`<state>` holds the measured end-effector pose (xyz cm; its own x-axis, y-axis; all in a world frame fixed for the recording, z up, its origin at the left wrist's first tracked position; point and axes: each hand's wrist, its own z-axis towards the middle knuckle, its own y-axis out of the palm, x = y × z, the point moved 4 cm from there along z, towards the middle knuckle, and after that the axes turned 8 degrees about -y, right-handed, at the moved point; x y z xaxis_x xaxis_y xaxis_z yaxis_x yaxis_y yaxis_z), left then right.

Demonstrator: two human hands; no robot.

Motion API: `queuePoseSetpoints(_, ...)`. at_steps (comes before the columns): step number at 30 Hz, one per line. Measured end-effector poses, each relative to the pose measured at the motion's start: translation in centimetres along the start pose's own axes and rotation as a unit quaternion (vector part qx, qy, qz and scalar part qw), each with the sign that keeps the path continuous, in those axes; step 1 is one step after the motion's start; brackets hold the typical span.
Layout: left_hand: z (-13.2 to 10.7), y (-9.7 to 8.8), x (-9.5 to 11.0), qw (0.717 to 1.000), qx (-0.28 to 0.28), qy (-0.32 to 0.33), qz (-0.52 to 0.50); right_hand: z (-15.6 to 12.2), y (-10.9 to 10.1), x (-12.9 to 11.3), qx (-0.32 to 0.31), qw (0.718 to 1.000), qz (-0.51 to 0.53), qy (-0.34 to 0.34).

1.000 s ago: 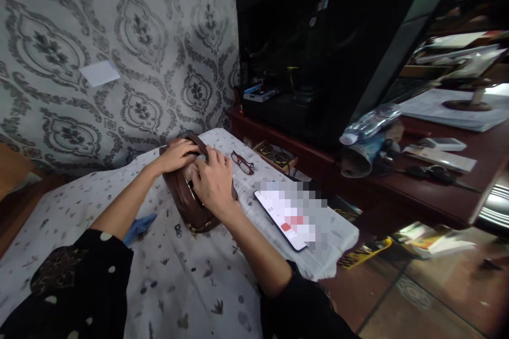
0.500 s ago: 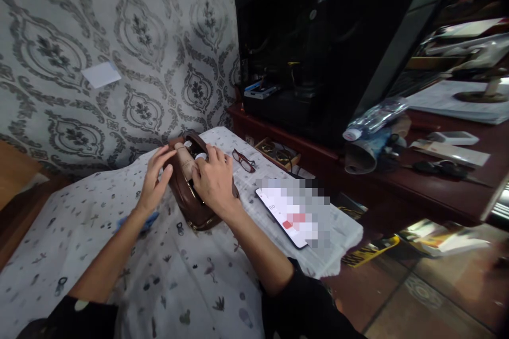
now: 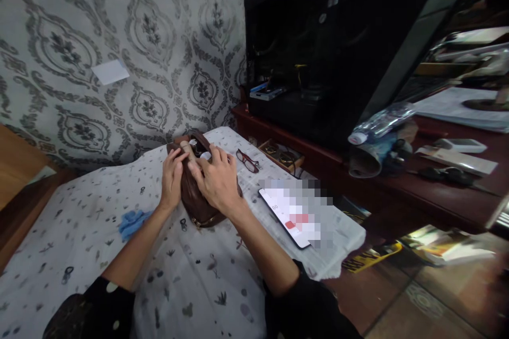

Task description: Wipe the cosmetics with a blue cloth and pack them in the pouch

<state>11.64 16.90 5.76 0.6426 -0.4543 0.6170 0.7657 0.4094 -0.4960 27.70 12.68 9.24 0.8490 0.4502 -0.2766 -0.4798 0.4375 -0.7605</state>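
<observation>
A brown leather zip bag (image 3: 193, 189) stands with its top open on the patterned white cloth. Inside its mouth show a beige tube (image 3: 186, 149) and a round white-topped item (image 3: 205, 155). My left hand (image 3: 172, 179) is closed on the bag's left edge, one finger reaching to the tube. Over the right side of the opening, my right hand (image 3: 218, 176) grips the rim with bent fingers. Its thumb side lies near the tube; the fingertips are partly hidden.
Eyeglasses (image 3: 248, 161) and a lit phone (image 3: 284, 217) lie right of the bag. A blue cloth (image 3: 133, 223) is left of my left forearm. Beyond stands a dark television (image 3: 318, 37) on a red-brown cabinet, with a plastic bottle (image 3: 382, 122) at its right.
My left hand has come in from the left onto the bag's edge. My right hand stays on the bag. The view has shifted slightly, and the blue cloth shows more.
</observation>
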Motion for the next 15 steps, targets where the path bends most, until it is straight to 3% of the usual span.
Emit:
queuePoseSetpoints(8,0.0,-0.1,0.1,1.000,-0.002,-0.010,0.010,-0.6,0.2,-1.4,-0.015,1.000,0.000,0.008)
queuePoseSetpoints(12,1.5,-0.7,-0.1,1.000,0.002,0.003,0.014,-0.7,0.3,-1.4,-0.003,1.000,0.001,0.009)
queuePoseSetpoints(15,4.6,-1.4,-2.4,0.994,0.040,-0.097,-0.028,-0.8,0.3,-1.3,0.006,1.000,0.004,0.007)
